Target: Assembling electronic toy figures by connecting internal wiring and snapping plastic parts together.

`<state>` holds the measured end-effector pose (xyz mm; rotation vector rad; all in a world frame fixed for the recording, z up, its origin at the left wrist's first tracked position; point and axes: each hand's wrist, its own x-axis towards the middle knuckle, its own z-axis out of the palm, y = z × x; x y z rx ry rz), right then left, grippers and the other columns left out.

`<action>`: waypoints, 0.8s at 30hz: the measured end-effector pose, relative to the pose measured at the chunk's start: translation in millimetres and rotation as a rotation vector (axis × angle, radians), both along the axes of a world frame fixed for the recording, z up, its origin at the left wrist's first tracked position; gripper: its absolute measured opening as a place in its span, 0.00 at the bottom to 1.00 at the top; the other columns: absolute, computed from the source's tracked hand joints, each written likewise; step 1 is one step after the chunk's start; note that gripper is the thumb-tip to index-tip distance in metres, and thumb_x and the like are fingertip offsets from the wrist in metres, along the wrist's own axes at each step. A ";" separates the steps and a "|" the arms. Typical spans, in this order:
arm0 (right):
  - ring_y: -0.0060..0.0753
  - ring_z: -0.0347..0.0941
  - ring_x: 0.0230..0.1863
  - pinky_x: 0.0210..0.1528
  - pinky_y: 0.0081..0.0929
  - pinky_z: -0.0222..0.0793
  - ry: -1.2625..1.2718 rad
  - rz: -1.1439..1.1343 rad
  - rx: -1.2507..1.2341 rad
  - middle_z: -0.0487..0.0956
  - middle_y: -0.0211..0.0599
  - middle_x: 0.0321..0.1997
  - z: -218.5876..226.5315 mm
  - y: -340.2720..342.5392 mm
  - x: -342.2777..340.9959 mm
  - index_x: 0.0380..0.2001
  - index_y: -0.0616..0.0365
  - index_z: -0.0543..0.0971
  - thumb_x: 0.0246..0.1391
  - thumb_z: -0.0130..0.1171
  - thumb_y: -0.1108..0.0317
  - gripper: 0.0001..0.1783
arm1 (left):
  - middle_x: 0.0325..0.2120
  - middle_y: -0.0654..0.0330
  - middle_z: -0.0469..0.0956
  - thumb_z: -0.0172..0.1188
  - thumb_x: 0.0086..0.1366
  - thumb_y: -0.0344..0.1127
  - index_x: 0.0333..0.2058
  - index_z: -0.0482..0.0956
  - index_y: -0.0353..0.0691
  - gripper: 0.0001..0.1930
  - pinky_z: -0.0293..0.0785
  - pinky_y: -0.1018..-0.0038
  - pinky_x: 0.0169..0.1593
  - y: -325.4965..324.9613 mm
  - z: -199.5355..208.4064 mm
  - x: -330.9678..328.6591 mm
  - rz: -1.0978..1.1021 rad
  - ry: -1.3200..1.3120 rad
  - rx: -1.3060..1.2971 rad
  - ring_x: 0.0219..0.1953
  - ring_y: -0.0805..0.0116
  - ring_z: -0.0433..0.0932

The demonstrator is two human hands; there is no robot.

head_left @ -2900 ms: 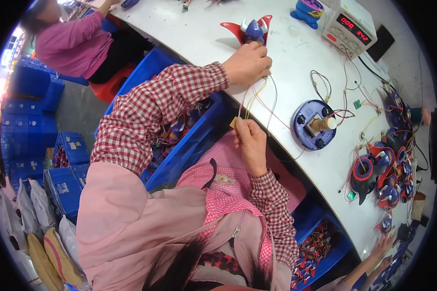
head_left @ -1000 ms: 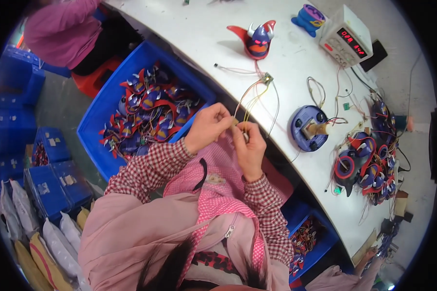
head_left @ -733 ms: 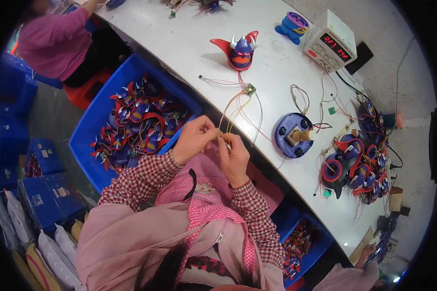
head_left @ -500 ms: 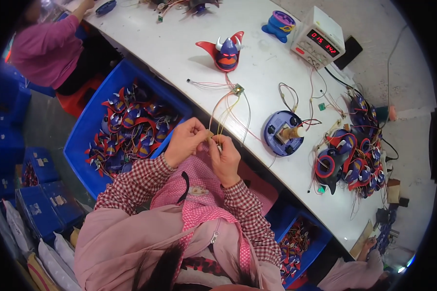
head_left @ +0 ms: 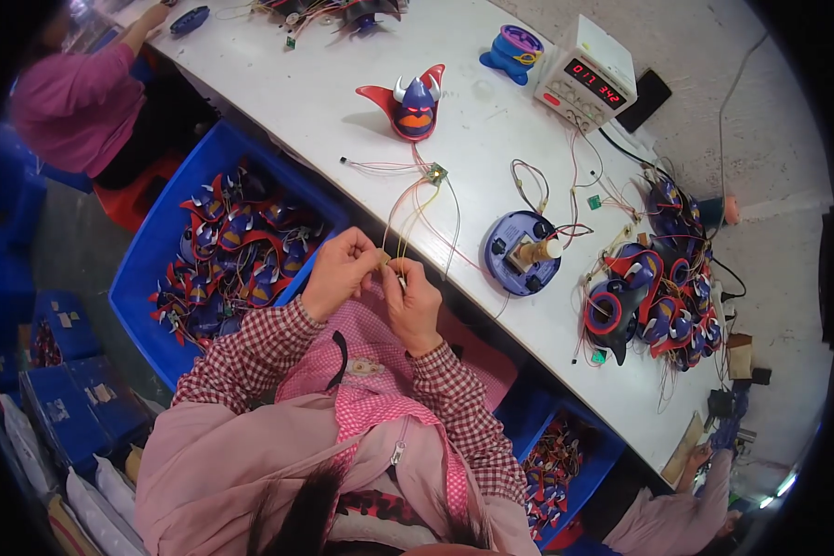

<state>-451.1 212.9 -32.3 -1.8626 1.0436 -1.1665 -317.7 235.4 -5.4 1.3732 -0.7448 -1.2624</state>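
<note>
At the table's near edge, my left hand and my right hand meet, fingers pinched. Between them they grip the ends of thin wires, which run up to a small green circuit board on the table. What sits at the fingertips is too small to make out. More wires join that board to a purple toy head with white horns and a red collar, its eyes glowing red. To the right of my hands lies a round purple device with a pale upright post.
A blue bin of toy heads stands left of my hands; another bin is at lower right. On the white table are a power supply, a blue container and piled toy parts. Other people sit at both ends.
The whole view has shifted slightly, moving the table things left in the picture. My hands keep nearly the same pinch on the wires. The power supply's display reads differently.
</note>
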 end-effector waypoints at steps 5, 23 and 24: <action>0.21 0.72 0.19 0.22 0.19 0.67 -0.003 0.000 -0.006 0.76 0.36 0.21 -2.6 -0.2 1.2 0.32 0.62 0.74 0.52 0.58 0.73 0.05 | 0.17 0.65 0.71 0.56 0.60 0.32 0.27 0.69 0.36 0.07 0.59 0.88 0.14 -0.2 -2.7 1.5 -0.005 0.001 0.018 0.14 0.84 0.67; 0.21 0.72 0.18 0.20 0.18 0.66 0.006 -0.009 -0.041 0.76 0.35 0.19 -2.2 0.3 1.7 0.33 0.61 0.74 0.53 0.58 0.72 0.05 | 0.16 0.66 0.71 0.55 0.60 0.31 0.27 0.70 0.36 0.06 0.59 0.89 0.14 -0.2 -5.1 2.0 -0.013 0.012 -0.018 0.14 0.84 0.66; 0.21 0.72 0.18 0.20 0.18 0.66 0.008 -0.008 -0.037 0.76 0.35 0.19 -2.7 0.3 1.5 0.33 0.61 0.74 0.53 0.57 0.72 0.05 | 0.16 0.66 0.71 0.55 0.60 0.30 0.27 0.70 0.36 0.06 0.59 0.89 0.14 -0.3 -5.0 1.9 -0.011 0.016 -0.024 0.14 0.84 0.66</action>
